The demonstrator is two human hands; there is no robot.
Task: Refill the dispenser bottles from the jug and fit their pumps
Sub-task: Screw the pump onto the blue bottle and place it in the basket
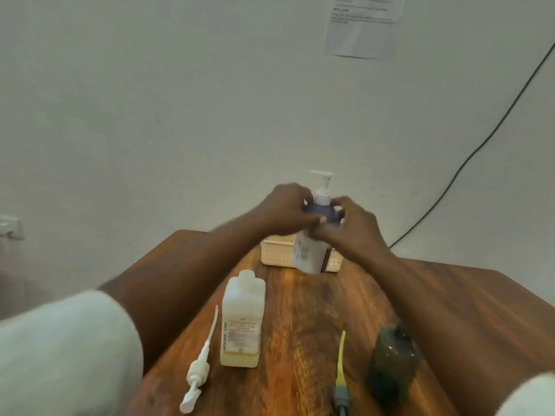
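A white dispenser bottle [310, 253] with a blue shoulder and a fitted white pump [322, 184] is tilted over the far end of the table. My left hand [285, 210] and my right hand [350, 226] both grip its upper part. Nearer to me stands a translucent rectangular jug [241, 322] with yellowish liquid low inside and its mouth uncapped. A loose white pump [196, 370] lies to its left. A dark green bottle [392, 364] without a pump stands at the right, with a yellow-tubed pump [341, 370] lying beside it.
A cream perforated basket [276, 255] sits behind the held bottle at the far edge of the wooden table [315, 310]. A black cable [468, 160] runs down the wall at the right. A paper sheet [362, 28] is stuck high on the wall.
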